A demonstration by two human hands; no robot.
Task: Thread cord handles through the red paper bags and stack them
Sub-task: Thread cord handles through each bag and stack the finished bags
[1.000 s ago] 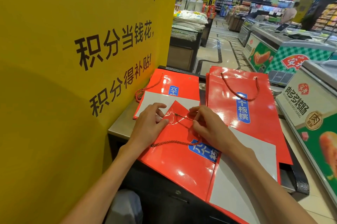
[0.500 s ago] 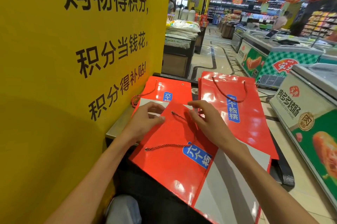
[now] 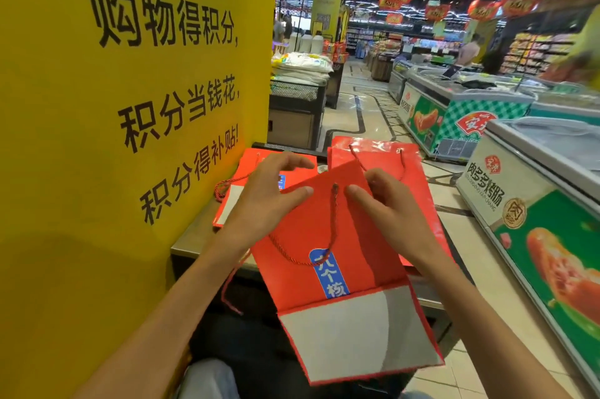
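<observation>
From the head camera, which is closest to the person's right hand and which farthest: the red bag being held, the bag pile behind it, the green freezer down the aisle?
Starting from the right hand:
1. Held red bag, gripped by that hand at its top edge.
2. Bag pile, lying just behind the hand on the counter.
3. Green freezer, far off across the aisle to the right.

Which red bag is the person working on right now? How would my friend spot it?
Beside the big yellow sign wall, flat red paper bags lie on a grey metal counter. It is the nearest flat red paper bag, the only one held by both hands, its grey bottom flap towards the person.
</observation>
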